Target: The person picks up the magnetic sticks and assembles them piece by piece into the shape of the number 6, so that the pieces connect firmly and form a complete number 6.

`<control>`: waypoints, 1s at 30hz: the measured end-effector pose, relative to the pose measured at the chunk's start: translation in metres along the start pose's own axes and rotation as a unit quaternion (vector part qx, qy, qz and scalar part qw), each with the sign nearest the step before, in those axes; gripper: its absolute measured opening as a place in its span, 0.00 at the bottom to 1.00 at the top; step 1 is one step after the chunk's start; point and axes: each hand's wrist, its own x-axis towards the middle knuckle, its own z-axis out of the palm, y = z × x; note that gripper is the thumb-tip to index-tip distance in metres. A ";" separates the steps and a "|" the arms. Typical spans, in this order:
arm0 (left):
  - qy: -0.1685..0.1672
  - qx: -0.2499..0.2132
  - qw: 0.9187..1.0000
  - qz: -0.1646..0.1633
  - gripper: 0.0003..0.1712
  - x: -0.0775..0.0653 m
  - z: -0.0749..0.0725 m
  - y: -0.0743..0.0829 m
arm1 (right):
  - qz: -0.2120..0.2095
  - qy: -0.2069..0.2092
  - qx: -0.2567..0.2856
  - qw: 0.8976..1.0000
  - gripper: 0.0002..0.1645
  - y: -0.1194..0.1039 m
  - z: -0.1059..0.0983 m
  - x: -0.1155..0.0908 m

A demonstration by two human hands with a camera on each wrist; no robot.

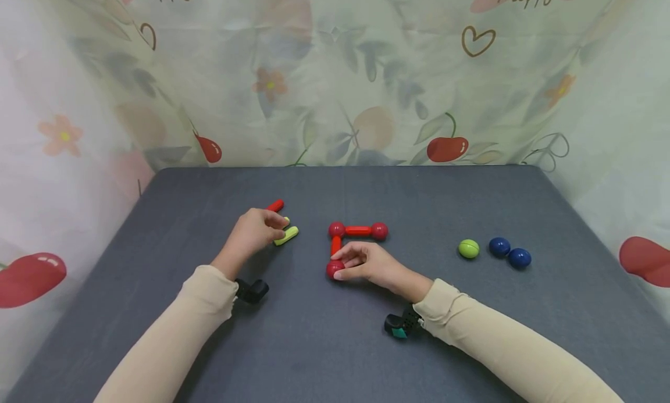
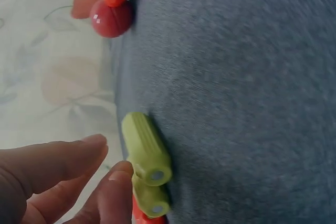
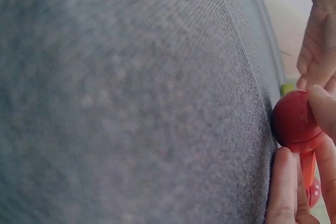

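Observation:
Red balls and red rods are joined in an L: one ball at the corner (image 1: 337,229), one at the right end (image 1: 379,231), and the near red ball (image 1: 334,268). My right hand (image 1: 374,264) pinches that near ball, its thumb on the ball and the fingers round where the rod meets it. Farther left, my left hand (image 1: 256,231) hovers beside a yellow-green rod (image 1: 287,235), thumb and forefinger apart with nothing between them. A second yellow-green rod (image 2: 151,196) lies right by the first. Behind them a loose red rod (image 1: 275,205) is partly hidden by the left hand.
On the right of the grey table (image 1: 335,345) lie a yellow-green ball (image 1: 468,249) and two dark blue balls, a left one (image 1: 499,247) and a right one (image 1: 520,258). A patterned curtain (image 1: 335,71) hangs behind the table's far edge.

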 end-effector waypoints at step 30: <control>-0.004 -0.010 0.999 -0.042 0.17 -0.001 0.018 0.012 | 0.000 -0.002 0.001 1.000 0.20 0.003 -0.001 0.002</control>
